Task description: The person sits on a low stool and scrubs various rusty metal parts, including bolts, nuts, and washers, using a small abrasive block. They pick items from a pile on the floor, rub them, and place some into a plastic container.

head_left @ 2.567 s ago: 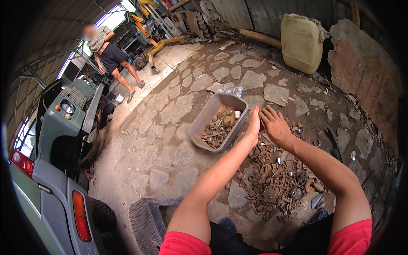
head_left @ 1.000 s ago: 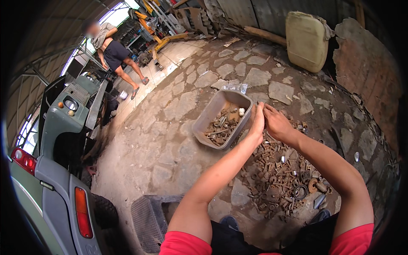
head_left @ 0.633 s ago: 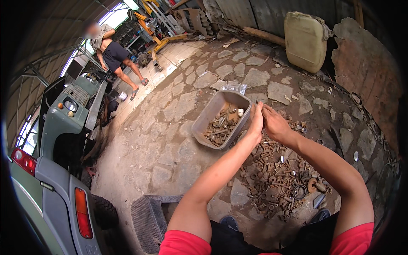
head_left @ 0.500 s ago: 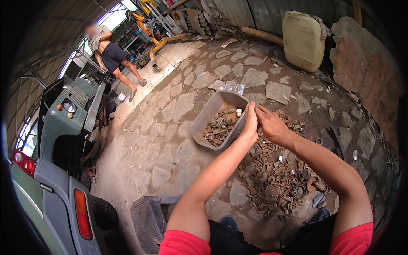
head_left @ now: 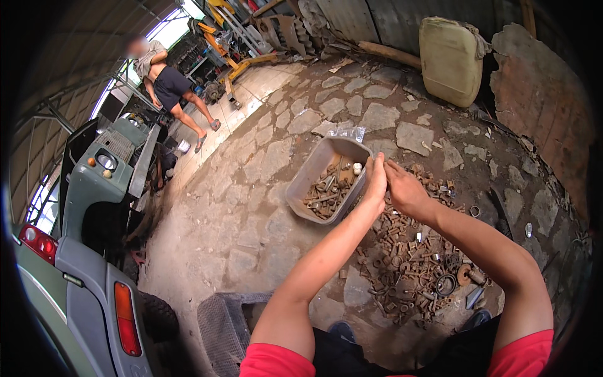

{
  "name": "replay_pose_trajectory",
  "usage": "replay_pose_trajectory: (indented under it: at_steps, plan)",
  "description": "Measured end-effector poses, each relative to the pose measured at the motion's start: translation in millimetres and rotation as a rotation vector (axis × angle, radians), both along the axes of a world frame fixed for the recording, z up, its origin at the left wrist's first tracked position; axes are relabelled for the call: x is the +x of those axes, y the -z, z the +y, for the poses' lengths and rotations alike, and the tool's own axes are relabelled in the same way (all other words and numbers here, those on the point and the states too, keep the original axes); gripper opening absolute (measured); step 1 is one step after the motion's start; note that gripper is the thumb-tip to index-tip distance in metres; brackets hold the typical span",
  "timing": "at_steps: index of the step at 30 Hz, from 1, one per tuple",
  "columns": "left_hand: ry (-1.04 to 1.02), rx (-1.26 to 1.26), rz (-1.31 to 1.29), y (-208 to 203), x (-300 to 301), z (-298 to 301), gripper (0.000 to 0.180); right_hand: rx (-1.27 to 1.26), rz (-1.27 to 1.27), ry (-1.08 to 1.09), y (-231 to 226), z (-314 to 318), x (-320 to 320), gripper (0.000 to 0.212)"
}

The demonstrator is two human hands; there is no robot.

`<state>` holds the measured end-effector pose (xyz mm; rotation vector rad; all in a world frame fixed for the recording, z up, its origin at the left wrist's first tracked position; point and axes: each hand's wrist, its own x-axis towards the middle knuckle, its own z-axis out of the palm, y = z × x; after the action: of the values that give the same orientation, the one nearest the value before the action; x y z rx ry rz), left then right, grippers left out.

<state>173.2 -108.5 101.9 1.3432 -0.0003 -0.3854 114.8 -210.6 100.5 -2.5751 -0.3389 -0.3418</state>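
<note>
many rusty parts (head_left: 325, 200) fill the grey bin's (head_left: 311, 166) bottom.

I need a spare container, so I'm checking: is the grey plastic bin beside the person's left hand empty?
No: the grey bin holds a loose heap of rusty metal parts.

Tub (head_left: 309, 168): loose bolts (head_left: 326, 196) inside; plastic film (head_left: 352, 133) just behind; hardware heap (head_left: 408, 267) to its right and in front; jerrycan (head_left: 451, 63) well behind, right; vehicle front end (head_left: 94, 179) well left; person (head_left: 173, 88) behind, left.
</note>
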Motion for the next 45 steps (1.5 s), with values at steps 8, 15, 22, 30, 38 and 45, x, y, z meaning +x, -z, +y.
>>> replay_pose_trajectory:
  at_steps: [8, 15, 22, 30, 38, 45]
  plan:
    - [-0.061, 0.073, 0.009, 3.4, -3.6, -0.8, 0.059, -0.021, 0.026, -0.041, 2.2, -8.0, 4.7, 0.063]
    - [0.046, 0.005, 0.089, -6.5, -3.8, 5.8, 0.074, -0.005, -0.037, -0.034, -2.5, -4.0, -8.4, 0.061]
    - [0.041, -0.001, 0.062, 1.0, 1.2, 10.2, 0.076, -0.017, -0.045, -0.045, 1.2, -0.6, -2.7, 0.06]
    - [0.015, 0.032, 0.015, 3.1, -3.2, 6.3, 0.081, -0.028, -0.003, 0.005, 1.4, 2.3, -2.9, 0.058]
    - [0.005, -0.01, 0.028, -4.1, 2.8, 5.4, 0.071, -0.038, -0.053, -0.01, -3.3, 4.2, 0.3, 0.061]
    - [-0.012, 0.042, -0.026, 1.1, -6.2, 5.1, 0.062, -0.041, 0.044, 0.014, -14.5, 3.5, -3.9, 0.061]
